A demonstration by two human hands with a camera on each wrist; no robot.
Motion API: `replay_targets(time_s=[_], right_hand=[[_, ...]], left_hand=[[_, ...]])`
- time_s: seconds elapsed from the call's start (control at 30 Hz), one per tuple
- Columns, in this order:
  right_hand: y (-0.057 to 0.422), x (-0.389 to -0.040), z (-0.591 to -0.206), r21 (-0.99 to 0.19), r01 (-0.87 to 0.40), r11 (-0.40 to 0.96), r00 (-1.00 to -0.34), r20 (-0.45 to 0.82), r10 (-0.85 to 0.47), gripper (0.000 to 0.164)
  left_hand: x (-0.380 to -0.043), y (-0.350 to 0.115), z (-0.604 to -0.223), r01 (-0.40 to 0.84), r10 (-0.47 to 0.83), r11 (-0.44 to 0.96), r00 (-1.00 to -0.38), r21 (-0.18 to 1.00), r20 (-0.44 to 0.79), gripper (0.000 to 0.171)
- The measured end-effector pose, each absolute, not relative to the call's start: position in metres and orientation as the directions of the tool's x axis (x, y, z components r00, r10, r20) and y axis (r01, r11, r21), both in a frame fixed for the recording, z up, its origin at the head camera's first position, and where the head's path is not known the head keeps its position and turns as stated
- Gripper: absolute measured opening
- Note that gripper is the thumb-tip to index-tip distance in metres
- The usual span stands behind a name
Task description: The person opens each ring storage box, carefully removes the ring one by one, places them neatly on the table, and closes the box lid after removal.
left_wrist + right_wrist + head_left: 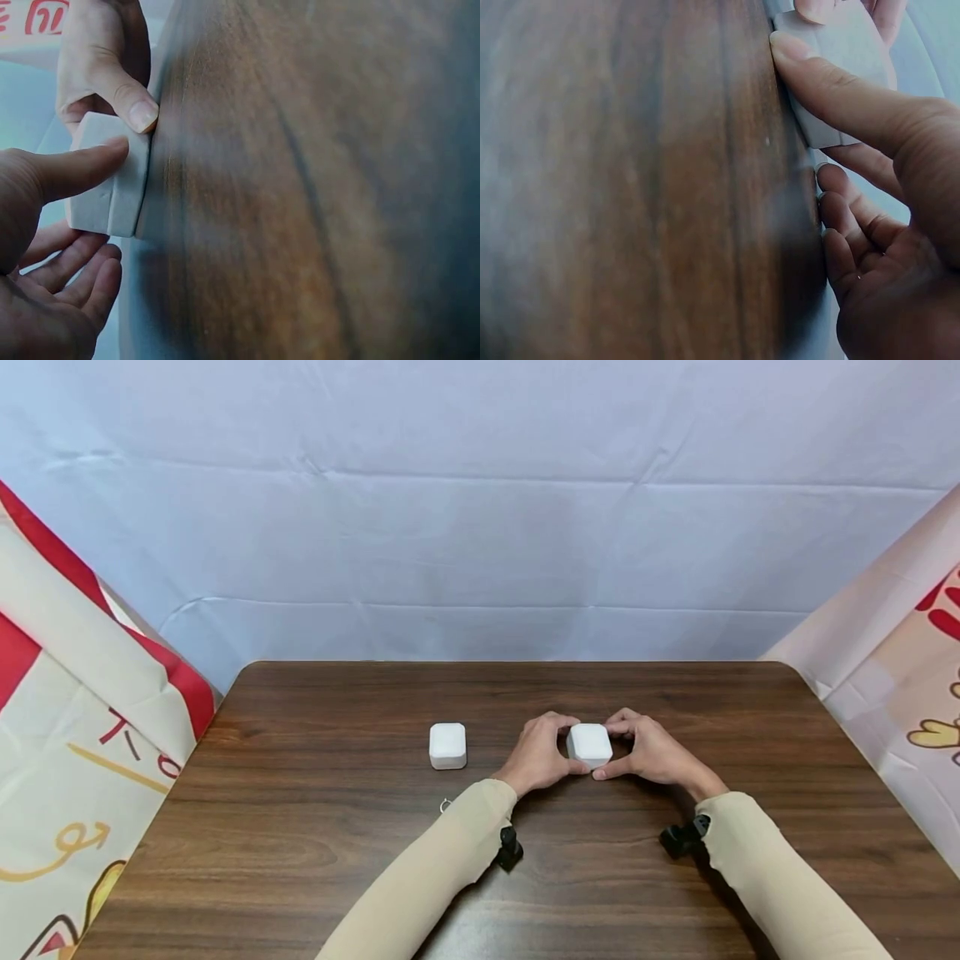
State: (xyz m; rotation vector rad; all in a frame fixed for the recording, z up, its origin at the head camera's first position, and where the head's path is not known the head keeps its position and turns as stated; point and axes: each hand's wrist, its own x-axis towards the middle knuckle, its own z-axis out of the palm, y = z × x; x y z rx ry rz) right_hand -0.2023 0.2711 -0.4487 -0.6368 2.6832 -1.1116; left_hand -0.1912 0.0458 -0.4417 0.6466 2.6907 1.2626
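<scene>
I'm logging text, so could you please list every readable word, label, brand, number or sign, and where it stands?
No readable words.
Left cloth: red characters, too distorted; yellow arrow.
Right cloth: red marks, cut off.
Left wrist view: red lettering, cut off, unreadable.
Held block, other block: no text.

A brown wood-grained table point(285, 852) with rounded far corners stood before a creased, pale bluish sheet point(465, 535). A red-striped printed cloth point(82, 685) hung at left, a pinkish printed curtain point(877, 668) at right.
</scene>
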Motion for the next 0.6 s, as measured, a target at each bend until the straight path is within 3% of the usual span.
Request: replay_targets(time_s=[0.6], right_hand=[[0.2699, -0.2058, -0.4508, -0.706, -0.309, 0.637, -0.900, 0.000, -0.436, 0.055]], left_hand=[[-0.1912, 0.0453, -0.4422, 0.287, 0.386, 0.546, -0.920, 0.787, 0.067, 0.057]])
